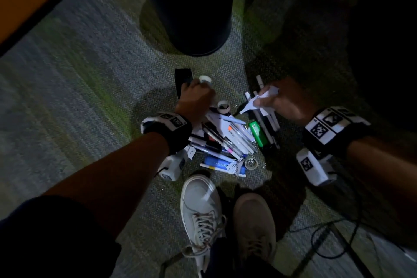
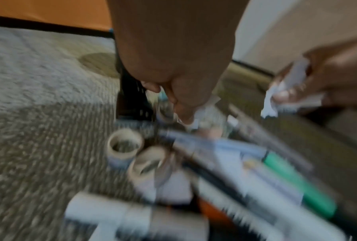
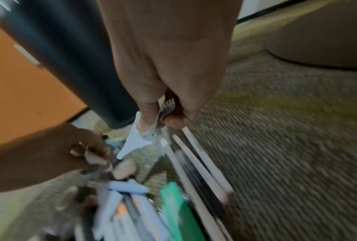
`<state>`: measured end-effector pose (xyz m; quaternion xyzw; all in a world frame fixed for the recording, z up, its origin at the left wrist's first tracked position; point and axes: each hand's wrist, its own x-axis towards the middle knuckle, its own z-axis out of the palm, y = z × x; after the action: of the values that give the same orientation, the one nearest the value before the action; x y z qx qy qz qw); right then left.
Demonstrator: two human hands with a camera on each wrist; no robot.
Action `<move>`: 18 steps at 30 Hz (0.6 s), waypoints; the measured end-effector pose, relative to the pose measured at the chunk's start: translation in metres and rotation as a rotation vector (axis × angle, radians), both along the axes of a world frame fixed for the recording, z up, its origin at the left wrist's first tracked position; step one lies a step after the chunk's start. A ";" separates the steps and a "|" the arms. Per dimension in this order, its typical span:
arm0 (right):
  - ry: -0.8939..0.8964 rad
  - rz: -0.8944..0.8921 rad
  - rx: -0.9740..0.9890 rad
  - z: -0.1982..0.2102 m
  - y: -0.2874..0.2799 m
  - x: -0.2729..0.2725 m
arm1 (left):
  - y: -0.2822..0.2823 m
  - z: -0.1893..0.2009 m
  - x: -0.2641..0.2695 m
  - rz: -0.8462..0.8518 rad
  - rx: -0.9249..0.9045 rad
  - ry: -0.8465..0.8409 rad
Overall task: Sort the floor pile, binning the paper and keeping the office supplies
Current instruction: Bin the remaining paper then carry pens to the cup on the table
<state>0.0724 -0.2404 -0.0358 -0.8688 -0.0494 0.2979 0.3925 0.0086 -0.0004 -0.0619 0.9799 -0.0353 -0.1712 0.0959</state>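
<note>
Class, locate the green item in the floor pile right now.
In the head view the green item lies at the pile's right side, between the loose pens and the white sticks, below the right hand.

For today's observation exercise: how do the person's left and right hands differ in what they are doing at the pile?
The right hand is raised above the pens, gripping crumpled white paper; the left hand is down in the pile beside a tape roll, pinching a smaller paper scrap. Both are curled on paper and wear a wrist camera band.

Two pale shoes [image 1: 200,210] stand on grey-green carpet [image 1: 79,88] beside black cables [image 1: 334,239].
</note>
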 end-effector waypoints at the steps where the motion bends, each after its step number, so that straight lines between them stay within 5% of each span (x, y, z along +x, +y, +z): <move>1: -0.021 0.029 -0.010 0.010 0.003 0.001 | 0.002 0.011 0.004 0.013 -0.031 -0.014; 5: 0.002 0.003 0.093 0.067 0.021 0.016 | 0.011 0.085 0.018 0.120 -0.364 -0.262; 11: -0.206 -0.052 0.247 0.172 0.059 0.053 | 0.039 0.205 0.055 0.239 -0.516 -0.574; 18: -0.470 -0.150 0.274 0.234 0.146 0.108 | 0.058 0.241 0.111 0.577 -0.524 -0.589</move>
<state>0.1807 -0.0943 0.1986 -0.8541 -0.1142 0.0490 0.5051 0.1197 0.0571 0.1791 0.8994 0.1702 0.1615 0.3689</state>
